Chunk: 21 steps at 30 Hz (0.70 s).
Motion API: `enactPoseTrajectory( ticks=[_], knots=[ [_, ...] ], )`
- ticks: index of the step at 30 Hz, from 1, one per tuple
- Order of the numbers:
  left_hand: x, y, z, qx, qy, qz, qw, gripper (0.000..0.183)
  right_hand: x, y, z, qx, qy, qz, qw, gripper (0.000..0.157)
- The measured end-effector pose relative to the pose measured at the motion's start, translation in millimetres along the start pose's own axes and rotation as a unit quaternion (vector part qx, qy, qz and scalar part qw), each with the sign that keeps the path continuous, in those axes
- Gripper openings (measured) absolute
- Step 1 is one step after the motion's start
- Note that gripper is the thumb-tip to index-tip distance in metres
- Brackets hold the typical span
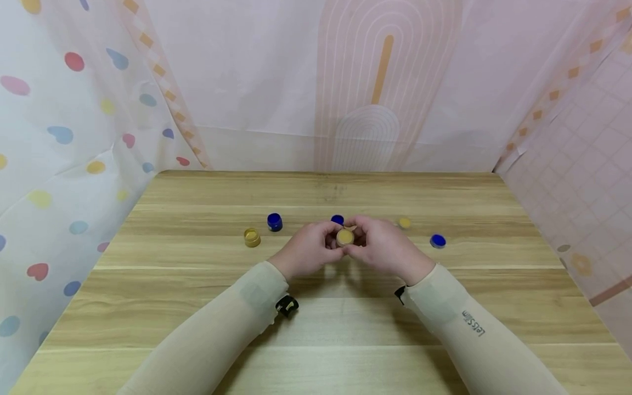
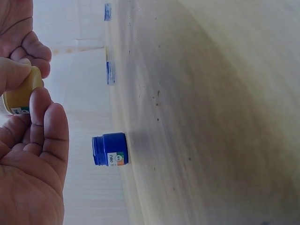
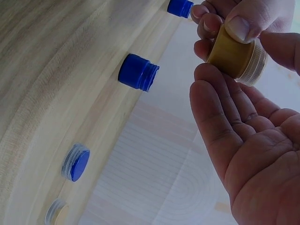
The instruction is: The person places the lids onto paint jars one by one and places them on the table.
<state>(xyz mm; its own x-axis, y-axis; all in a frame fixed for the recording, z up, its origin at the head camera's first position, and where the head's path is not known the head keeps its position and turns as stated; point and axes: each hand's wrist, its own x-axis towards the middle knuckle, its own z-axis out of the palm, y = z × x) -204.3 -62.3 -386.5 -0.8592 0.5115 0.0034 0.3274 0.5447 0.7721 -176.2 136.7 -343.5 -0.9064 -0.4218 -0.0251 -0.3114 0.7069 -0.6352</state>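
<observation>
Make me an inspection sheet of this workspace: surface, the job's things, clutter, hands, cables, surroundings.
Surface: wood-grain table, a few small dark specks.
Job's things: capped yellow jar held off the table; open yellow jar, left blue jar and middle blue jar, all without lids; yellow lid and blue lid lie loose at right.
Clutter: nothing seen beyond these.
Hands: left hand and right hand both hold the capped yellow jar.
Cables: nothing seen.
Surroundings: patterned sheets behind and on both sides.
</observation>
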Motion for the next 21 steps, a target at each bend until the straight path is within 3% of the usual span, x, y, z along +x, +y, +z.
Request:
enactPoseTrajectory(
  ticks=[17, 21],
  knots=[
    [-0.4, -1.2, -0.4, -0.002, 0.000, 0.001, 1.0000, 0.022, -0.5, -1.4, 0.2, 0.009, -0.006, -0.004, 1.000, 0.036],
    [0.0, -1.8, -0.1, -0.005, -0.002, 0.005, 1.0000, 0.025, -0.4, -1.6, 0.7, 0.013, -0.006, 0.003, 1.000, 0.025]
  ],
)
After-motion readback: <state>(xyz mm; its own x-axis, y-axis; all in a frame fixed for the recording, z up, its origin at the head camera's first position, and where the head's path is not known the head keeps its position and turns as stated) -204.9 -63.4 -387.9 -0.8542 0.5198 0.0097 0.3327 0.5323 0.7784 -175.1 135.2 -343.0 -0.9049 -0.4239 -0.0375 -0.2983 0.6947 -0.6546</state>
